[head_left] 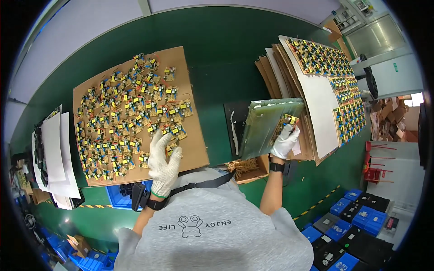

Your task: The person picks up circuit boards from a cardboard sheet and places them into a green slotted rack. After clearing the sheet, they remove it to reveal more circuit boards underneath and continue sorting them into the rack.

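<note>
My left hand, in a white knit glove, reaches over the near right part of a cardboard sheet. Its fingers and thumb are apart, with a small circuit board between them; I cannot tell whether they touch it. Many similar boards with yellow and blue parts lie loosely across the sheet. On the right, my gloved right hand grips another circuit board by its near end. It is beside a greenish translucent panel, and the fingers partly hide the board.
Stacked cardboard and white sheets stand right of the panel, with boards in rows on top. A dark flat plate lies left of the panel on the green table. Below are a carton and blue bins.
</note>
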Action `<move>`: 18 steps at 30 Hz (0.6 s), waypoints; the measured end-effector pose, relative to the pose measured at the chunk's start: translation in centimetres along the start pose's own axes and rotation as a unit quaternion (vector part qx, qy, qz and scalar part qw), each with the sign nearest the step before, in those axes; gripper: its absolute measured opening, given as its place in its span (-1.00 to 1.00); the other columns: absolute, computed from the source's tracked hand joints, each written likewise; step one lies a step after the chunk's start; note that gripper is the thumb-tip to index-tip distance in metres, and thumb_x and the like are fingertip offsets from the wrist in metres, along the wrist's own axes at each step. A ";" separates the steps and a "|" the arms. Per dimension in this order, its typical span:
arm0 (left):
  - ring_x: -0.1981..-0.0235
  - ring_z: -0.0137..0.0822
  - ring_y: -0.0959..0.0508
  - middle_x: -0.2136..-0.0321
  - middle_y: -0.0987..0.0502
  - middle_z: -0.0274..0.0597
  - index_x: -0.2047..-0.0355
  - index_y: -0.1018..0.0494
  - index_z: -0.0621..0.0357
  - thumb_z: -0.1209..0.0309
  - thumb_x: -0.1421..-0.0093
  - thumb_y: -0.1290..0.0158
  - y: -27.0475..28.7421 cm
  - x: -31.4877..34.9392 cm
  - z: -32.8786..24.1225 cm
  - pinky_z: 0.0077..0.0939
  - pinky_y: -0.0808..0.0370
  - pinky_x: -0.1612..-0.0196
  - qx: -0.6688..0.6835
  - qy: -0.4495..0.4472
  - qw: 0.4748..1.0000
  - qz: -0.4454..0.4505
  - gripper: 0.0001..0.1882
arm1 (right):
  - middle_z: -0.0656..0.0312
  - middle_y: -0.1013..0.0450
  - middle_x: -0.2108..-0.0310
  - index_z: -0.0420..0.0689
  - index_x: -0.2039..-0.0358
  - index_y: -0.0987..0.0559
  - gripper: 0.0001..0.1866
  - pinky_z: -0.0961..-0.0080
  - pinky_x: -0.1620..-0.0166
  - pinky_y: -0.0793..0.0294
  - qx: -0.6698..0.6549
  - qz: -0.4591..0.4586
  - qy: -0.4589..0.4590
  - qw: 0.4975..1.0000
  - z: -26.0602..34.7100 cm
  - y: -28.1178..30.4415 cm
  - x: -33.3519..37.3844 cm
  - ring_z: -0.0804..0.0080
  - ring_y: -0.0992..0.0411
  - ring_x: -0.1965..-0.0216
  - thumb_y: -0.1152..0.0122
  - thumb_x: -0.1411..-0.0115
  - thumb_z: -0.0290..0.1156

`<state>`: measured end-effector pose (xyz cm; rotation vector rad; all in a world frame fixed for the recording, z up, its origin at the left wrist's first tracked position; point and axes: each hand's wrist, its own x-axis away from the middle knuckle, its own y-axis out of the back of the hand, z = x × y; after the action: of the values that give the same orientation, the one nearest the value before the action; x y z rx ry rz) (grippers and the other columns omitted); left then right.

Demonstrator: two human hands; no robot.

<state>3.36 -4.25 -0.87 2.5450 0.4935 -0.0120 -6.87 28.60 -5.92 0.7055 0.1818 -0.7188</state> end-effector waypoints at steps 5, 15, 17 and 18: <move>0.04 -0.33 -0.45 -0.08 -0.34 -0.04 -0.20 -0.14 0.27 0.58 -0.16 -0.01 0.7 -1.1 -2.8 -0.47 -0.40 -0.04 0.225 0.101 0.949 0.194 -0.42 | 0.21 -0.39 0.15 -0.26 0.00 -0.35 -0.51 0.53 0.04 -0.38 -0.236 0.153 -0.061 0.958 5.4 2.1 1.9 0.53 -0.35 0.17 -0.30 -0.09 -0.44; 0.20 -0.32 -0.58 0.20 -0.58 -0.09 -0.07 -0.39 0.14 0.18 -0.19 -0.04 0.7 -1.0 -2.9 -0.47 -0.46 0.10 0.156 0.119 0.913 0.359 -0.52 | 0.03 -0.49 0.33 -0.24 -0.08 -0.33 -0.10 0.30 0.32 -0.50 -0.139 0.472 0.284 0.823 13.3 -0.4 9.2 0.08 -0.49 0.39 -0.54 0.30 -0.22; 0.22 -0.35 -0.58 0.25 -0.59 -0.11 -0.05 -0.41 0.16 0.20 -0.20 -0.03 1.6 0.0 -2.0 -0.50 -0.47 0.13 0.158 0.165 0.923 0.310 -0.54 | -0.01 -0.38 0.07 -0.27 -0.01 -0.38 -0.25 0.17 0.05 -0.39 -0.063 0.400 0.354 0.843 13.1 0.4 9.0 0.00 -0.39 0.11 -0.46 0.18 -0.22; 0.23 -0.40 -0.56 0.22 -0.57 -0.14 -0.03 -0.41 0.23 0.25 -0.20 -0.03 2.2 0.4 -1.8 -0.55 -0.47 0.14 0.254 0.242 0.892 0.284 -0.57 | 0.01 -0.40 0.10 -0.27 -0.01 -0.39 -0.34 0.23 0.04 -0.39 -0.083 0.393 0.321 0.858 12.5 0.5 9.2 0.08 -0.41 0.14 -0.40 0.09 -0.25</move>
<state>4.32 -4.93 1.81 3.1144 -0.1301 0.8220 -0.71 15.76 0.28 0.7536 0.5208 0.3386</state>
